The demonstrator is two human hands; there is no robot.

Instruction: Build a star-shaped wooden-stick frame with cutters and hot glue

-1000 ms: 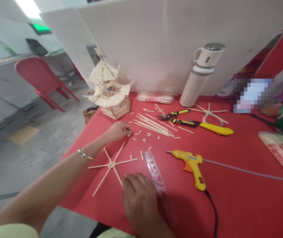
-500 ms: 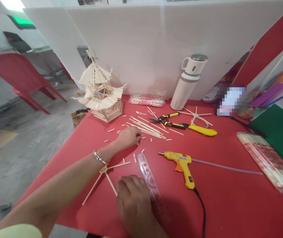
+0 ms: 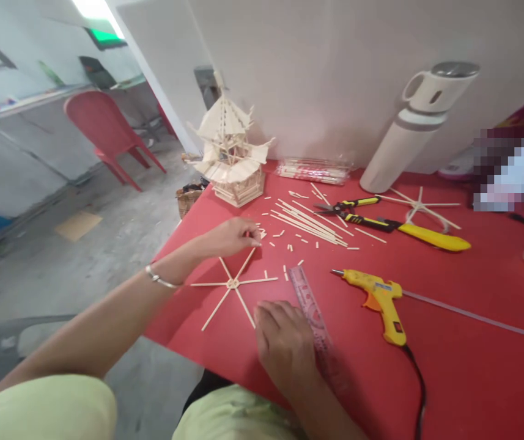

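Observation:
My left hand (image 3: 234, 237) reaches over the far side of a six-armed wooden stick frame (image 3: 233, 284). Its thumb and fingers are pinched together among short stick pieces (image 3: 279, 233); whatever is between the fingertips is too small to make out. Nearer to me, my right hand (image 3: 287, 345) rests on the table with curled fingers, at the end of one arm of the frame. Its fingertips are partly hidden, so what it grips cannot be made out. A pink transparent ruler (image 3: 311, 302) lies along the right hand's far side. One short piece (image 3: 266, 274) stands by the frame's right arm.
A yellow glue gun (image 3: 376, 296) lies right of the ruler. Behind are long thin sticks (image 3: 310, 223), yellow-black cutters (image 3: 348, 211), a yellow-handled knife (image 3: 433, 236) and another stick frame (image 3: 420, 206). A stick pagoda model (image 3: 236, 159), packed sticks (image 3: 314, 170) and a white flask (image 3: 403, 146) stand farther back.
The view has swung left and shifted, so the whole stick frame shows. My left hand has drawn back slightly from the loose pieces towards the frame. My right hand stays beside the ruler.

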